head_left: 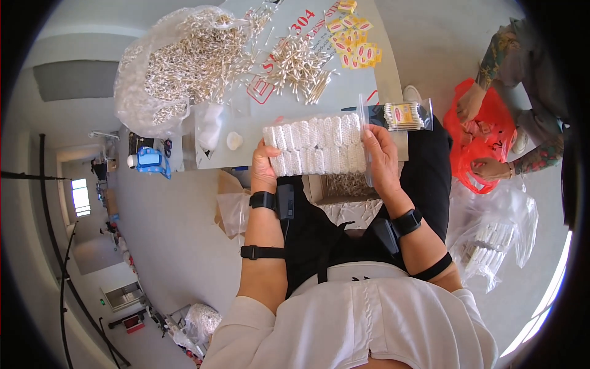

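Note:
Between my two hands is a clear zip bag of cotton swabs (316, 146), its bundles packed in two rows with the white tips showing. My left hand (264, 165) grips its left end, thumb on the front face. Closed on the bag's right end, near the clear open-looking edge, is my right hand (382, 157). Just past that hand, a smaller clear bag of swabs (403, 115) with a yellow and red label lies at the table's right edge. Whatever my fingers do behind the bag is hidden.
On the table (215, 144) lie a big plastic bag of loose swabs (178, 67), a swab heap (301, 64) and yellow labels (356, 40). A box (344, 190) of swabs stands below the bag. At right, another person's hands (472, 104) touch a red plastic bag (476, 135).

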`<control>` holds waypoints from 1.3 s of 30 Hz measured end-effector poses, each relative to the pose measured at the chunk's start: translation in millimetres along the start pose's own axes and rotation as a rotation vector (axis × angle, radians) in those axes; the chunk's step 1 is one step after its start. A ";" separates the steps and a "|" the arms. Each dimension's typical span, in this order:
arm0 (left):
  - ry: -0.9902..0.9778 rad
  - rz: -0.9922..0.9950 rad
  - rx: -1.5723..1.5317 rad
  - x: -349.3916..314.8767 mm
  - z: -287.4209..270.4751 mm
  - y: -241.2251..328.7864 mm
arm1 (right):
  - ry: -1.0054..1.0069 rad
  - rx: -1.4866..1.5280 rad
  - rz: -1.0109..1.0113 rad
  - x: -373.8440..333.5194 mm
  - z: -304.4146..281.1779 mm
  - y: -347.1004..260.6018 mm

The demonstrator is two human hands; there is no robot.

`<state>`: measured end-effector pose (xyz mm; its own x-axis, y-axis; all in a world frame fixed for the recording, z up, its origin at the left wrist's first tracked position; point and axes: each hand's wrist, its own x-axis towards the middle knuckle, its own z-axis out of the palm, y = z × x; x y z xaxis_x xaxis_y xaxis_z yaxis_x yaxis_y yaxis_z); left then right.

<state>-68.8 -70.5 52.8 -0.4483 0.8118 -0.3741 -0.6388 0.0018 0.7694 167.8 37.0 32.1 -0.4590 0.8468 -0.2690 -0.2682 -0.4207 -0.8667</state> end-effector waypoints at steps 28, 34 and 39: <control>0.116 0.682 1.925 -40.1 29.2 -20.5 | 0.147 -0.891 -0.232 17.4 -14.0 18.9; 0.125 0.559 1.951 -45.0 36.7 -19.1 | 0.154 -0.817 -0.246 16.5 -20.2 21.7; 0.045 0.860 1.653 -57.2 82.4 -22.0 | -0.112 -0.490 0.025 19.9 -30.8 20.2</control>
<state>22.4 -68.8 100.0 -0.3092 0.8838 0.3512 0.9098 0.1673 0.3798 179.3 55.5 -3.7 -0.5556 0.7867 -0.2690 0.1610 -0.2157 -0.9631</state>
